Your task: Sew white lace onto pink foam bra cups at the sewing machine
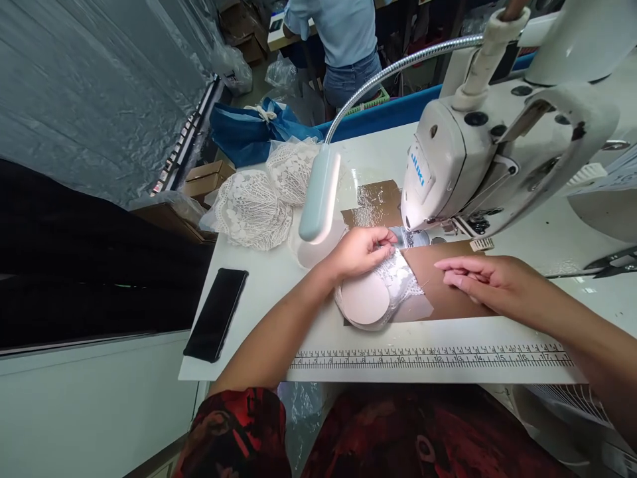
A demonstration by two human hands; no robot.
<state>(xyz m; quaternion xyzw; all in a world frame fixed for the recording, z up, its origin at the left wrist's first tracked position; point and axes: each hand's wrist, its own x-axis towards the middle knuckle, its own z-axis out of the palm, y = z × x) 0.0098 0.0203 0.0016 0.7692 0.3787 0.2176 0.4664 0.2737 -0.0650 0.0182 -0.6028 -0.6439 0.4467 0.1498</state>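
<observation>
A white lace bra cup [367, 302] with a smooth, pale inner side lies on the table in front of the sewing machine [448, 159]. Its upper lace edge is pinched between the thumb and fingers of my left hand [363, 251], just left of the needle area. My right hand [480, 279] rests over the brown board [442, 255], to the right of the cup and apart from it. Its index finger points left, while the thumb presses against the curled fingers; anything between them is too small to make out. The needle tip is hard to see.
A lit lamp [318, 192] on a bendy metal neck hangs left of the machine head. Behind it are piled lace cups [253, 206]. A black phone [216, 314] lies at the left edge, and a ruler strip [428, 358] runs along the front. Someone in light blue [343, 33] sits beyond.
</observation>
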